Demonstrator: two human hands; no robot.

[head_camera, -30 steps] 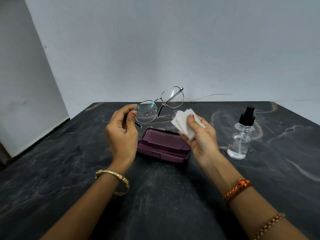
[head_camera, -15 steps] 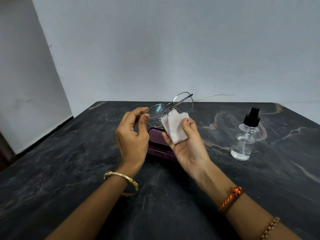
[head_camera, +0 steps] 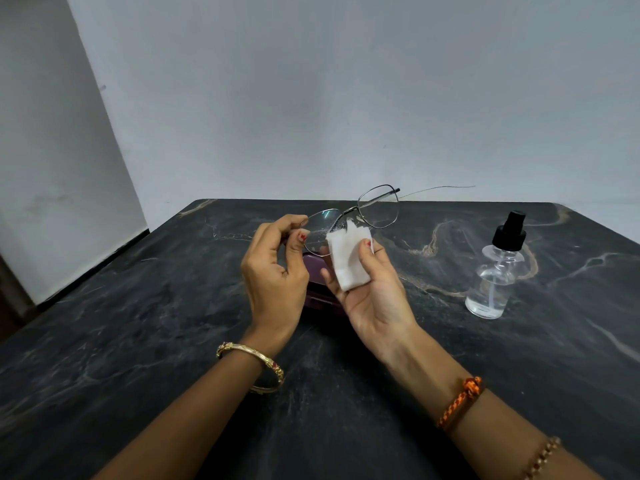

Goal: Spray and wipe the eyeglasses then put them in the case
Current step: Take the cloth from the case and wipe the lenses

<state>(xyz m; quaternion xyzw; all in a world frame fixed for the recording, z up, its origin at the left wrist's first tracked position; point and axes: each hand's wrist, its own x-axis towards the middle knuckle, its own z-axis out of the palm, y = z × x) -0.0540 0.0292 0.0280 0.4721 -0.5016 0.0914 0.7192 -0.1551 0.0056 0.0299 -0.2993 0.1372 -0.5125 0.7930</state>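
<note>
**Over the Case, Tissue Meets the Near Lens**

Above the purple case, the left hand pinches the eyeglasses at their near end, the frame's long axis running away toward the spray bottle. The right hand, closer to the lenses, grips a folded tissue touching the near, droplet-wet lens.

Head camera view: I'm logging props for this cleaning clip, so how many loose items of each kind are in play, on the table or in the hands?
Thin metal-framed eyeglasses, held by the left hand: 1
Folded white wipe, held by the right hand: 1
Purple eyeglass case, mostly hidden behind the hands: 1
Clear spray bottle with black nozzle: 1
Total: 4
</note>
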